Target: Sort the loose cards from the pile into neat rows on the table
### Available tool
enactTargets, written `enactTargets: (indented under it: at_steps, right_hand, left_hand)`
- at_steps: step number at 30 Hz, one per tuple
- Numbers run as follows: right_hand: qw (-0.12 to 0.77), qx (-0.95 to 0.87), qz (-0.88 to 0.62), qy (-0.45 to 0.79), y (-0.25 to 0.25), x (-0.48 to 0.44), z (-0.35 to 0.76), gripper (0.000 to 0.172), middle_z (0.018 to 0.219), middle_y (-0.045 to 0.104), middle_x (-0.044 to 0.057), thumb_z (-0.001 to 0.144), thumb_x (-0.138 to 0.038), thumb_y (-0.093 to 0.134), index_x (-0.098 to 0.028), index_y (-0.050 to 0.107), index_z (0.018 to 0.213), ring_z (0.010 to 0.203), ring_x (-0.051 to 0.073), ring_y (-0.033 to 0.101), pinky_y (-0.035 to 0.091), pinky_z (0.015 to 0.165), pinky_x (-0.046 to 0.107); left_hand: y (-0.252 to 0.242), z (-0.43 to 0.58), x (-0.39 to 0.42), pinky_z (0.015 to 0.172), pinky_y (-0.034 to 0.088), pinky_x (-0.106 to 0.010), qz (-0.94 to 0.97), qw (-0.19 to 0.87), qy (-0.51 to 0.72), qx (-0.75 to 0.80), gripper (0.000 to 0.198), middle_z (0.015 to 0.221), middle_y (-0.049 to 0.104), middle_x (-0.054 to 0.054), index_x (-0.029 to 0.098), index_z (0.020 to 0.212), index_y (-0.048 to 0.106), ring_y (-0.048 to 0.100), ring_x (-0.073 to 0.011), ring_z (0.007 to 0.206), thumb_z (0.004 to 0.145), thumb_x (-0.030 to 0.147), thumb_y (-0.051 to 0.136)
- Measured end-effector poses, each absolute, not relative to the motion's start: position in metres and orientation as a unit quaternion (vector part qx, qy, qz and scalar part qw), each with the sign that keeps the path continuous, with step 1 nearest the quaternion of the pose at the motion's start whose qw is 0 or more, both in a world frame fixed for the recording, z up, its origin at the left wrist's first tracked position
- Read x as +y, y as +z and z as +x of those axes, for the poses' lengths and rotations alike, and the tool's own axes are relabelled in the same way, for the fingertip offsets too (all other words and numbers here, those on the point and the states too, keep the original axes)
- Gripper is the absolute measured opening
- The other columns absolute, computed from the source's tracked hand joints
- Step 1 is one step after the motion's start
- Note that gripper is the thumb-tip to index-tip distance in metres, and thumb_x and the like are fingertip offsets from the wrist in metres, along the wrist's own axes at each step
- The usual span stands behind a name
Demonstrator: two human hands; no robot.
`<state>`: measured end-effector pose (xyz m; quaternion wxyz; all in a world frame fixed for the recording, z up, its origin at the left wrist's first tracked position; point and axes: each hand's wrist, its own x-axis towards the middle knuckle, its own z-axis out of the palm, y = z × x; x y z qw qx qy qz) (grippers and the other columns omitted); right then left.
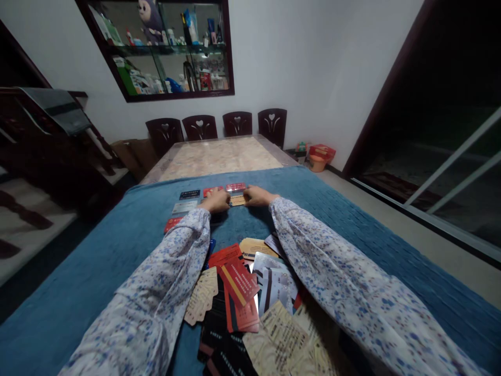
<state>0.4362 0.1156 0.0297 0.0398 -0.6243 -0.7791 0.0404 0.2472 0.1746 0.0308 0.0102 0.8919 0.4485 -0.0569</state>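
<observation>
Out on the blue cloth, a yellow card [237, 201] lies between my hands, just below a red card [235, 187]. My left hand [216, 201] has its fingers closed at the card's left end. At the opposite end, my right hand [258, 196] pinches the edge with bent fingers. Around my left hand are a black card [190, 194], a light grey card [184, 208] and two red cards, partly covered by my hand and sleeve. Nearer to me is a loose heap with red cards [240, 282], silvery cards [276, 284], cream cards [284, 334] and black cards [227, 355].
The blue cloth [129, 250] covers the near part of a long table; its marbled top [227, 154] shows beyond. Several dark chairs [199, 128] stand at the far end. A glass-shelved wall cabinet [172, 49] hangs behind. An orange bucket [318, 163] sits on the floor at right.
</observation>
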Motion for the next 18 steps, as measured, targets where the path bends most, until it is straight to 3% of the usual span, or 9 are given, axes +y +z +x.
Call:
enactTargets:
  at_steps: [18]
  right_hand:
    - [0.047, -0.758, -0.649, 0.052, 0.027, 0.113, 0.435, 0.029, 0.128, 0.068, 0.012, 0.087, -0.032, 0.07, -0.017, 0.077, 0.111, 0.105, 0.021, 0.067, 0.048, 0.087, 0.022]
  left_hand:
    - [0.035, 0.257, 0.159, 0.112, 0.037, -0.06, 0.871, 0.004, -0.085, 0.483, 0.043, 0.139, 0.055, -0.018, 0.02, 0.123, 0.069, 0.037, -0.0394, 0.141, 0.082, 0.019, 0.057]
